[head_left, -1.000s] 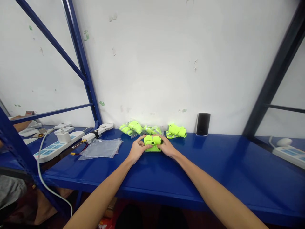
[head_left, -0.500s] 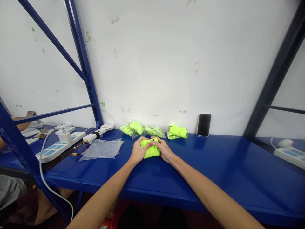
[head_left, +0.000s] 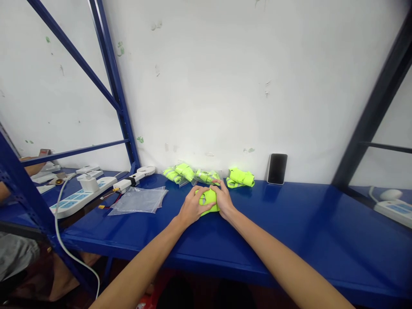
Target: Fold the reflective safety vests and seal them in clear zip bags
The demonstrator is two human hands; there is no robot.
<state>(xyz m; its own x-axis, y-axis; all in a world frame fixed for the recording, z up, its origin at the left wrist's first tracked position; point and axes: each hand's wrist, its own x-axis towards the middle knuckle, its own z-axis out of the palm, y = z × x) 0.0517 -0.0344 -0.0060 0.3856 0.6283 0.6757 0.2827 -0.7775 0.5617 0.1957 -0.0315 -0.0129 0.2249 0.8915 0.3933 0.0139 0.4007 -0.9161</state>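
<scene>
A neon-yellow reflective vest (head_left: 210, 198), folded into a small bundle, sits on the blue table between my hands. My left hand (head_left: 192, 206) grips its left side, fingers over the top and thumb along the near edge. Against the right side presses my right hand (head_left: 224, 202), its fingers partly raised and its thumb hidden in part. A grey strip shows on the bundle. Behind it, by the wall, lie several bagged neon-yellow vests (head_left: 184, 171) and one rolled vest (head_left: 240, 177) that appears unbagged.
Flat clear plastic bags (head_left: 138, 201) lie left of my hands, near a white handheld fan (head_left: 145, 171) and a power strip (head_left: 75, 199). A dark-screened phone (head_left: 277, 168) leans on the wall. Blue posts (head_left: 117, 94) frame the table. Another person's arm (head_left: 34, 168) shows far left.
The vest bundle has been turned or refolded, and a grey strip now shows on it. My left hand has shifted slightly right; my right fingers have lifted and straightened.
</scene>
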